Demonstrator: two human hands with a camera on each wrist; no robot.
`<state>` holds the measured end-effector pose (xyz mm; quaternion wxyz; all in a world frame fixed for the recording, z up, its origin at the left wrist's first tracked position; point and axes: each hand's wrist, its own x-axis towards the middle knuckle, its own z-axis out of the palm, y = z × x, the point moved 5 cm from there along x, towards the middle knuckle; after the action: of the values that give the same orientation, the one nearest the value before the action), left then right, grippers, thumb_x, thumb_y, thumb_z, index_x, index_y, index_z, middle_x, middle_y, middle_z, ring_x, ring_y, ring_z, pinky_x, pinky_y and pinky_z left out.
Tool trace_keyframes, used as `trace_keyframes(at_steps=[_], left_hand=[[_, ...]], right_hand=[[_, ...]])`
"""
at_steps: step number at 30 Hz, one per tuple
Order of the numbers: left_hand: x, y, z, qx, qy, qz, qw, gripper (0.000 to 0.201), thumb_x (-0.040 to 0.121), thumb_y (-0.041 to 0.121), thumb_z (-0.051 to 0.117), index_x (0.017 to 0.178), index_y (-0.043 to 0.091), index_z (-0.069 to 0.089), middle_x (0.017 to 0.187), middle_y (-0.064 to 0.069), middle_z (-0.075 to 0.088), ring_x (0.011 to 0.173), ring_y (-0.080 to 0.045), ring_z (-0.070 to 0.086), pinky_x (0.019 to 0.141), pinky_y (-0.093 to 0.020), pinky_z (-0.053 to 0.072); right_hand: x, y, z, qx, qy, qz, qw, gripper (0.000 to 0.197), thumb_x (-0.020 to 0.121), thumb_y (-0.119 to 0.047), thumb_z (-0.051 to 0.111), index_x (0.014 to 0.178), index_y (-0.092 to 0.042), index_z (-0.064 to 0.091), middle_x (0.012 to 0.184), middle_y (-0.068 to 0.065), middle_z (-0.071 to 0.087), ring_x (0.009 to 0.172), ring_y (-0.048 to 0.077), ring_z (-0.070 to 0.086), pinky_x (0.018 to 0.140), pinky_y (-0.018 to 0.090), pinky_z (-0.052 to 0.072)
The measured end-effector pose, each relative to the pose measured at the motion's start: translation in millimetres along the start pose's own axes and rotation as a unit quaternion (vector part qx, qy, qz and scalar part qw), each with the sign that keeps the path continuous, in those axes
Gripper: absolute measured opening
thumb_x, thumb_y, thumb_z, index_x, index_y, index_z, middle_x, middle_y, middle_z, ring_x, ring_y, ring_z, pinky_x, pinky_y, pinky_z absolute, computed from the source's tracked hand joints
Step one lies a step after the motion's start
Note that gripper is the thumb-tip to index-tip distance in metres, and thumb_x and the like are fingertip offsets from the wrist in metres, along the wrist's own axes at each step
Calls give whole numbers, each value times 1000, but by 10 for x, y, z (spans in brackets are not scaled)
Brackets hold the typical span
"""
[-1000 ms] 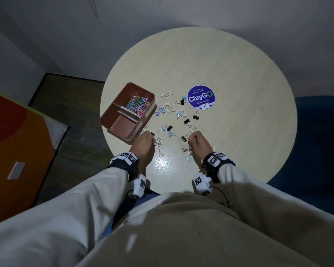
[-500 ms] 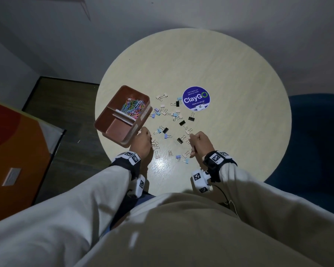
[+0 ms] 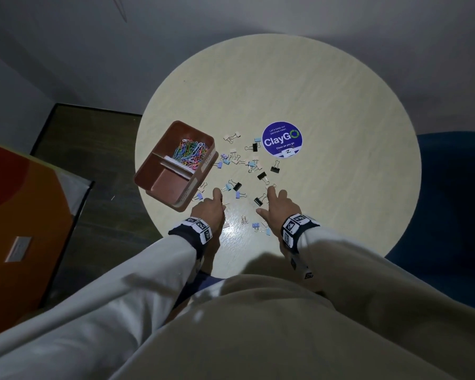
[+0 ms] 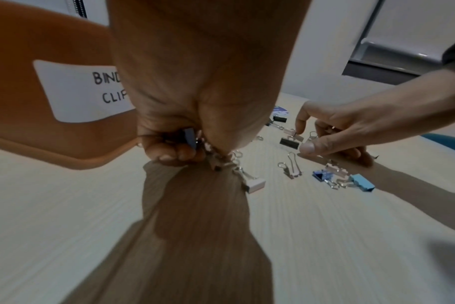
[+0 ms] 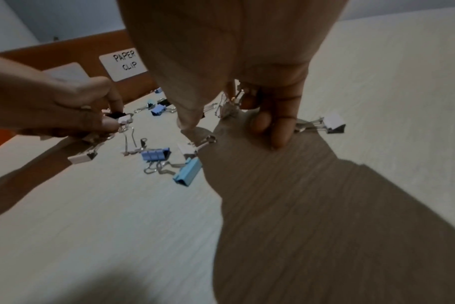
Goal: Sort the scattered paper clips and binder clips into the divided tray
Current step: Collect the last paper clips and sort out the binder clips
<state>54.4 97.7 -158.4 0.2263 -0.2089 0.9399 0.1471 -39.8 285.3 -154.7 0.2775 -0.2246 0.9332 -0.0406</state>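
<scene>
A brown divided tray (image 3: pixel 167 185) sits at the table's left edge; its far compartment holds coloured paper clips (image 3: pixel 189 153) and its near one is bare. Black, blue and pale binder clips (image 3: pixel 254 167) lie scattered to its right. My left hand (image 3: pixel 217 194) is beside the tray's near corner, fingers curled round a few binder clips (image 4: pixel 189 136) while it pinches one more (image 5: pixel 121 118). My right hand (image 3: pixel 269 196) holds binder clips (image 5: pixel 237 98) in its curled fingers, index finger and thumb stretched down by a black clip (image 3: pixel 258 201).
The tray wall carries a binder clip label (image 4: pixel 83 90) and a "PAPER CLIP" label (image 5: pixel 123 62). A purple ClayGO sticker (image 3: pixel 282 140) lies beyond the clips. More clips (image 3: pixel 258 227) lie near my wrists. A blue seat (image 3: pixel 455 204) is at the right.
Both hands have moved forward into the scattered clips. The right hand has gone from a fist to an outstretched index finger and thumb.
</scene>
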Motion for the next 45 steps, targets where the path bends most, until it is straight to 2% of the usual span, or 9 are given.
trace_keyframes(at_steps=[8,11,18,22,25,28,32,38,45], left_hand=[[76,-15,26,-58,-44,-11,997,18,103,26,41,111,12,32,76,-8,60,63,-26,58,57,-38,48],[94,-27,33,-95,-59,-11,994,19,102,26,41,110,13,31,81,-10,66,70,-29,65,66,-44,55],[50,33,-53,-142,-89,14,986,31,103,32,46,116,9,30,85,-13,60,73,-31,60,64,-39,47],[-10,67,-149,-194,-80,31,977,29,103,31,46,112,9,30,87,-18,62,72,-36,62,64,-44,50],[-73,110,-320,-236,-42,48,970,26,104,30,44,107,8,31,80,-17,60,68,-37,60,58,-39,46],[-139,96,-645,-260,53,59,962,23,104,29,46,102,10,33,71,-4,49,59,-23,50,53,-32,40],[-125,-226,-932,-308,93,24,947,25,102,35,47,107,19,29,83,-2,54,75,-31,60,66,-42,53],[-167,-888,-1248,-224,150,-69,961,30,102,21,48,119,4,31,97,-25,62,88,-43,62,68,-40,42],[91,-1089,-1196,-28,5,-90,996,40,97,21,51,131,2,41,120,-26,63,107,-41,63,87,-46,49]], right_hand=[[34,-199,-1,-35,-9,-62,997,34,100,-25,44,127,-9,32,110,15,49,76,35,58,57,36,35],[21,-217,-23,-32,-21,-50,998,42,87,-3,48,126,-9,31,108,16,49,67,32,49,57,37,36],[38,-221,-202,0,18,-41,999,54,79,8,51,128,-10,34,110,14,51,63,29,44,54,34,35],[39,-229,-337,52,33,-42,997,51,78,10,47,124,-10,36,109,13,50,70,31,50,61,37,44],[20,-421,-485,124,60,-64,988,26,89,0,38,110,-17,38,97,7,54,72,30,53,61,36,42],[65,-777,-640,195,84,-107,971,9,101,-17,29,96,-20,36,83,8,54,69,28,53,57,39,40],[170,-1322,-833,255,87,-176,947,14,102,-23,31,106,-17,43,90,9,58,76,26,57,68,42,48],[204,-2041,-968,206,62,-229,949,15,95,-3,46,102,2,59,100,21,64,92,36,60,75,41,49],[174,-2494,-871,68,-22,-205,976,29,93,3,47,119,4,59,112,23,63,105,35,61,84,39,49]])
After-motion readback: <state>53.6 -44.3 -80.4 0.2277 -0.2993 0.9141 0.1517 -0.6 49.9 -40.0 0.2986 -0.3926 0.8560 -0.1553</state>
